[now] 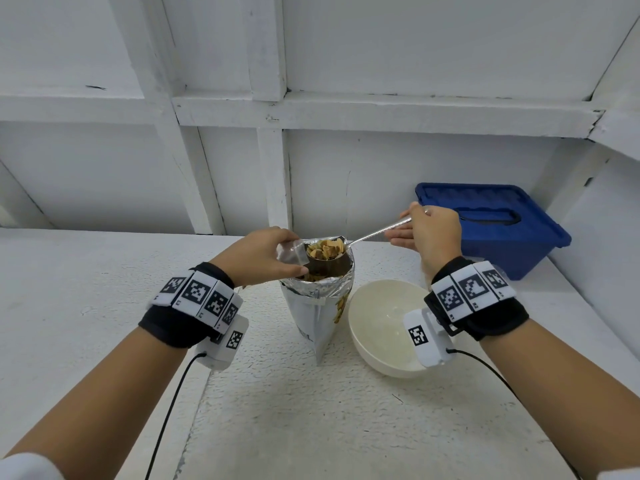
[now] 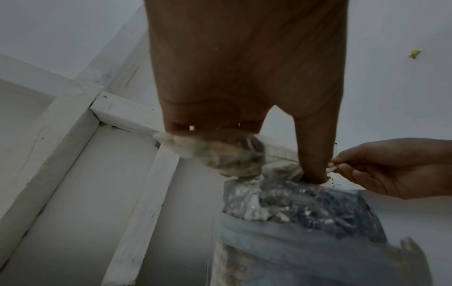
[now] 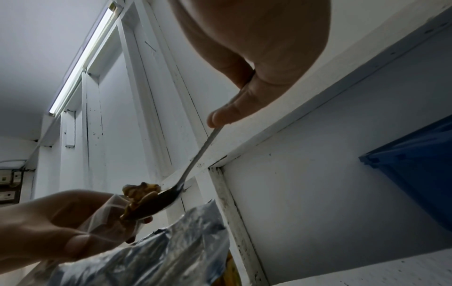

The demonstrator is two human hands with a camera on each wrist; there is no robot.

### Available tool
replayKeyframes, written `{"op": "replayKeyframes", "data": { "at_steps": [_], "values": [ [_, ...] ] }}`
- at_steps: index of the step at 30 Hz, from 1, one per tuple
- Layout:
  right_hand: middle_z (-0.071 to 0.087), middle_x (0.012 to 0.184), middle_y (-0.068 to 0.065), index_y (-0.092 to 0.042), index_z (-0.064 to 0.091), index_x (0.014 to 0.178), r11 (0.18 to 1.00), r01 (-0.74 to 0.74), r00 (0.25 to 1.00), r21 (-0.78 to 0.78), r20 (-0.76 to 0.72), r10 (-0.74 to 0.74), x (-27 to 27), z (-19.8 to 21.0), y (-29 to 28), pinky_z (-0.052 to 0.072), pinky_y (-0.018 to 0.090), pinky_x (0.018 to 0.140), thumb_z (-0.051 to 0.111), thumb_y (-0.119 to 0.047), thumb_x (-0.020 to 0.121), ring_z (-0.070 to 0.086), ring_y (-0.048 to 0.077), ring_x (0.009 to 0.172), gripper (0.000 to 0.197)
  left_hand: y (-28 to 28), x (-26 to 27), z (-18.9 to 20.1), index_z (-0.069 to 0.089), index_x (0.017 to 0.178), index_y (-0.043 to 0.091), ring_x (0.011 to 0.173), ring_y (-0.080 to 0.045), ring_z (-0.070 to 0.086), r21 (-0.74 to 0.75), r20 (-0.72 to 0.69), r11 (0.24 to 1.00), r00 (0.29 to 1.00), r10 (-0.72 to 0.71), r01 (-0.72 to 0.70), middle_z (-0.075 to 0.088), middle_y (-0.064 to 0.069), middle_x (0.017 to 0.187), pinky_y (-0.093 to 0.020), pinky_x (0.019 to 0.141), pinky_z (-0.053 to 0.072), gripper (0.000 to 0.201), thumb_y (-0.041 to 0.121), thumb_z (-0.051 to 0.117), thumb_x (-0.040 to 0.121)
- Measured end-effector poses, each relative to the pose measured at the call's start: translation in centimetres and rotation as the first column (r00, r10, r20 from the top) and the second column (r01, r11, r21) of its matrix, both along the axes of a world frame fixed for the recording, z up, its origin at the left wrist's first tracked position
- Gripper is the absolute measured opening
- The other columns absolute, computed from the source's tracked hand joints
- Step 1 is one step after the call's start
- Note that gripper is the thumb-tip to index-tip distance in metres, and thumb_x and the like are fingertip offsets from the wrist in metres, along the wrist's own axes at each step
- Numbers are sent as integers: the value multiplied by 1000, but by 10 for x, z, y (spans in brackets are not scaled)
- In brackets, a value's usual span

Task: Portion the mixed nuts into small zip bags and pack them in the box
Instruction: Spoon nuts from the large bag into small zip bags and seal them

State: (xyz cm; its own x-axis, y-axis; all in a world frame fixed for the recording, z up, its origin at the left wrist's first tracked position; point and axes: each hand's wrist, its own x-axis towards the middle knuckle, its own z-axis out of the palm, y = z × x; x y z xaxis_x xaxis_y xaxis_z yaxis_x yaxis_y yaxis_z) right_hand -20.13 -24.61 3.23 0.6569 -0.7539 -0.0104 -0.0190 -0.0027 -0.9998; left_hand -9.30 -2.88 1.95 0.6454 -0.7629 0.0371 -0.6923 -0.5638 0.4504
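A silver foil nut bag (image 1: pixel 317 306) stands open at the middle of the white table. Above its mouth my left hand (image 1: pixel 266 258) pinches a small clear zip bag (image 1: pixel 294 252) by its rim, also seen in the right wrist view as the zip bag (image 3: pixel 107 214). My right hand (image 1: pixel 426 230) pinches the handle of a metal spoon (image 1: pixel 374 233). The spoon bowl, heaped with mixed nuts (image 1: pixel 327 249), sits at the zip bag's opening. In the right wrist view the spoon (image 3: pixel 195 160) slants down to the nuts (image 3: pixel 140 191). In the left wrist view the zip bag (image 2: pixel 220 154) shows nuts inside.
An empty cream bowl (image 1: pixel 384 327) sits right of the foil bag, under my right wrist. A blue plastic box (image 1: pixel 491 226) with its lid on stands at the back right against the white panelled wall. Bare white tabletop (image 1: pixel 311 427) lies in front.
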Motion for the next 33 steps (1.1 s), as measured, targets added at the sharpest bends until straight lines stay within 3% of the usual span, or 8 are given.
{"op": "replayKeyframes", "data": {
  "at_steps": [6, 13, 20, 24, 26, 28, 30, 33],
  "values": [
    [61, 65, 14, -4, 54, 73, 998, -49, 999, 37, -3, 49, 7, 3, 5, 50, 18, 40, 41, -14, 98, 62, 10, 42, 30, -9, -3, 1, 52, 125, 11, 95, -15, 51, -10, -50, 1000, 999, -1, 0, 58, -5, 115, -27, 82, 44, 54, 37, 68, 81],
    [61, 66, 12, -6, 55, 73, 994, -103, 995, 27, -1, 103, 15, 2, 15, 50, 17, 43, 41, -17, 99, 61, 8, 41, 31, -12, -7, -2, 52, 125, 12, 93, -11, 50, -68, -83, 997, 996, 41, -47, 53, 4, 104, -22, 78, 38, 54, 36, 70, 80],
    [63, 68, 10, -11, 57, 75, 987, -143, 990, -79, 2, 144, 20, 0, 21, 52, 18, 49, 43, -21, 98, 64, 8, 47, 29, -13, -8, -7, 53, 124, 13, 93, -12, 53, -122, -108, 991, 993, 48, -61, 57, 3, 106, -23, 77, 43, 56, 38, 71, 78],
    [64, 65, 10, -14, 58, 74, 963, -156, 986, -222, 31, 166, 21, 7, 28, 54, 22, 53, 43, -23, 98, 65, 11, 50, 30, -13, -9, -10, 54, 121, 11, 95, -16, 58, -195, -121, 978, 991, 56, -79, 61, -3, 108, -27, 80, 50, 52, 36, 71, 78],
    [63, 63, 7, -15, 57, 75, 922, -170, 974, -349, 81, 211, 18, 18, 36, 55, 22, 53, 43, -23, 98, 65, 11, 52, 28, -12, -11, -11, 52, 120, 12, 83, -10, 57, -251, -138, 963, 988, 68, -101, 59, 1, 101, -11, 62, 47, 48, 33, 70, 80],
    [62, 64, 4, -12, 58, 80, 845, -187, 952, -500, 121, 283, 16, 29, 45, 55, 20, 54, 44, -21, 97, 65, 9, 54, 24, -11, -12, -12, 51, 117, 14, 72, -1, 52, -315, -161, 939, 983, 89, -136, 56, 8, 90, -5, 51, 40, 44, 30, 70, 81],
    [63, 66, 2, -7, 61, 85, 750, -173, 924, -638, 159, 348, 15, 40, 53, 56, 24, 55, 46, -19, 97, 66, 8, 56, 22, -10, -10, -15, 51, 115, 14, 71, 1, 52, -378, -190, 910, 976, 103, -169, 55, 12, 84, -2, 55, 39, 42, 30, 69, 81],
    [66, 66, 8, -1, 63, 85, 650, -104, 894, -753, 216, 393, 15, 49, 57, 56, 37, 55, 48, -19, 96, 67, 8, 58, 26, -5, -7, -19, 52, 111, 14, 77, -1, 52, -447, -225, 871, 968, 113, -205, 57, 8, 88, -3, 60, 40, 37, 30, 68, 82]
  ]
}}
